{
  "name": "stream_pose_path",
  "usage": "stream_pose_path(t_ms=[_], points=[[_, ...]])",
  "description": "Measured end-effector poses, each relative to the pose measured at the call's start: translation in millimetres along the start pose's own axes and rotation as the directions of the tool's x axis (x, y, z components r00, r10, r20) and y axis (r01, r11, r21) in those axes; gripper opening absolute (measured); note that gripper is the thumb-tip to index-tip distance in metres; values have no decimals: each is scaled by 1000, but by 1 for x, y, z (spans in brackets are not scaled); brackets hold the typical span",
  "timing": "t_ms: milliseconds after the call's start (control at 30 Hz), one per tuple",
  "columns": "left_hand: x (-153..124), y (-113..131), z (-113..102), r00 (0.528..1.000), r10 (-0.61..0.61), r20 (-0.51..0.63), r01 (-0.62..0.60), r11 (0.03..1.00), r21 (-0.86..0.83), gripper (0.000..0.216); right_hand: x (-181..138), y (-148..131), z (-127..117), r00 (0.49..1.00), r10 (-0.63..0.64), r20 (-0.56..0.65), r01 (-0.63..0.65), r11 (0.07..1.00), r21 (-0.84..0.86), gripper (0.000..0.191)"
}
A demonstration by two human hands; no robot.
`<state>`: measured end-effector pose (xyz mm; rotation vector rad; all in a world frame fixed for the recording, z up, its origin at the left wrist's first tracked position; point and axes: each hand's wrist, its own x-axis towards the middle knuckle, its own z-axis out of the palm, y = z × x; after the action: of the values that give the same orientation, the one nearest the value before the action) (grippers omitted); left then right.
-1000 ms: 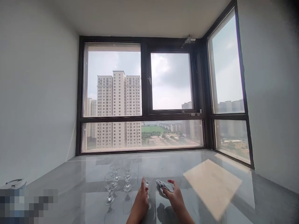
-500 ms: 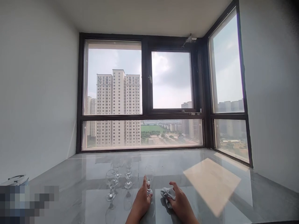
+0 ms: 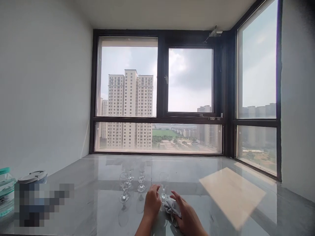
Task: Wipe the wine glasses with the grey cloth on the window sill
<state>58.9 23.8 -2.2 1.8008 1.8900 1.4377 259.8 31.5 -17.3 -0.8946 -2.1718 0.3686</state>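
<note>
A clear stemmed glass (image 3: 163, 179) stands upright on the glossy grey surface in front of me. Just to its left is my left hand (image 3: 151, 202), its fingers loosely bent and a narrow gap showing between the fingertips and the stem. My right hand (image 3: 187, 214) grips a crumpled grey-white cloth (image 3: 173, 207) between thumb and fingers, its index finger stretched forward. The cloth lies just in front of the glass's foot, low over the surface. Farther left, several more stemmed glasses (image 3: 124, 183) stand in two short rows.
At the far left stand a clear container with a teal rim (image 3: 7, 191) and a pale-lidded tub (image 3: 33, 177), partly hidden by a pixelated patch. Dark-framed windows (image 3: 157, 119) border the far side of the surface. A sunlit patch (image 3: 232, 195) lies to the right.
My left hand has drawn off the glass stem to the left. The right hand with the cloth has come closer to the glass. The view has turned left and down.
</note>
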Motion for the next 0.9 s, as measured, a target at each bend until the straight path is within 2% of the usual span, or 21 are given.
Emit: stream_pose_path(t_ms=[67,133,200,267,333,400,500,567,733,900], points=[[0,1,-9,966,-97,-241,117,991,69,36,2,-3,4,999,-31,45,33,999,-40,92],[2,1,-16,868,-184,-462,263,958,114,33,7,-7,10,995,-52,89,59,996,-72,99],[5,-1,-20,776,-258,-575,390,913,117,32,13,-12,15,987,-68,144,83,992,-95,106],[9,-3,-21,739,-327,-589,467,879,99,32,20,-20,20,974,-80,213,109,985,-132,108],[12,-5,-22,733,-387,-559,511,856,78,38,25,-28,22,959,-73,273,128,973,-190,104],[15,-6,-21,747,-428,-509,527,848,61,50,29,-36,22,956,-46,288,120,962,-245,97],[18,-9,-18,803,-436,-405,497,866,55,62,33,-43,23,961,11,277,74,953,-293,93],[20,-12,-15,825,-436,-359,486,872,59,64,35,-45,24,956,42,291,57,945,-323,95],[25,-19,-9,816,-443,-373,505,859,84,64,41,-46,29,948,87,307,48,913,-406,90],[27,-23,-10,820,-452,-351,507,858,79,59,42,-38,23,957,168,236,-49,896,-440,84]])
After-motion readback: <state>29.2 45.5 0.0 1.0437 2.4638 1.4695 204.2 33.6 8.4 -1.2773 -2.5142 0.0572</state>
